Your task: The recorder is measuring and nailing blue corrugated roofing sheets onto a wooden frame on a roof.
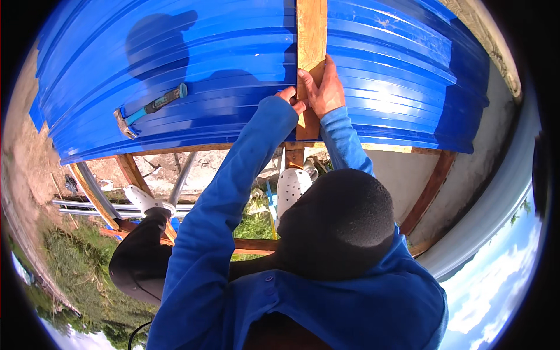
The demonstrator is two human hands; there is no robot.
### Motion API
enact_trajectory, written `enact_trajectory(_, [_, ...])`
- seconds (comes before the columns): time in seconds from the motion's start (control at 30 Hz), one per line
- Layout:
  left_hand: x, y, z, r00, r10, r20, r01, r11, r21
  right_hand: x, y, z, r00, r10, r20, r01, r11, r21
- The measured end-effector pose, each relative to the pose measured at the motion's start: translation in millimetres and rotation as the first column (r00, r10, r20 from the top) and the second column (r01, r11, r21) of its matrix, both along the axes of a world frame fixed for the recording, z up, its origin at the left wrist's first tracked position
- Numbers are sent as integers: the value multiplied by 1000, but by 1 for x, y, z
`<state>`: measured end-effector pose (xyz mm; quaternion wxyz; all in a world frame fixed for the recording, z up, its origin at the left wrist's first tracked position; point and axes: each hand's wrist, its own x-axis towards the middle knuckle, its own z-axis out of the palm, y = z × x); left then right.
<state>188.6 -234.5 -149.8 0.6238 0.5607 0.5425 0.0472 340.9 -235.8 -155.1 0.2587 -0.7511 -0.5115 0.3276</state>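
A flat wooden board (312,29) lies across blue corrugated metal roofing sheets (233,58), running away from me. My right hand (328,90) rests against the board's right side, its fingers stretched up along it and its thumb apart. At the board's left edge, my left hand (289,98) has its fingers curled, with thumb and fingertip close to the wood. Whatever may be between those fingers is too small to make out. Left of my hands, a claw hammer (154,106) with a teal and black handle lies on the sheet, out of my grasp.
Below the sheets' near edge runs a timber frame with an upright post (131,172) and a slanting beam (429,192). White perforated clogs (291,186) are on my feet among the timbers. Metal pipes (87,206) cross at lower left. A grey wall (496,116) stands at right.
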Motion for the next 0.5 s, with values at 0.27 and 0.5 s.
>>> enact_trajectory(0.27, [-1,1,4,997,-17,-79,29,989,143,-11,14,18,997,-46,57,58,974,-220])
enact_trajectory(0.5, [-30,-2,18,991,-100,-91,100,995,0,-5,10,14,966,106,237,-16,936,-351])
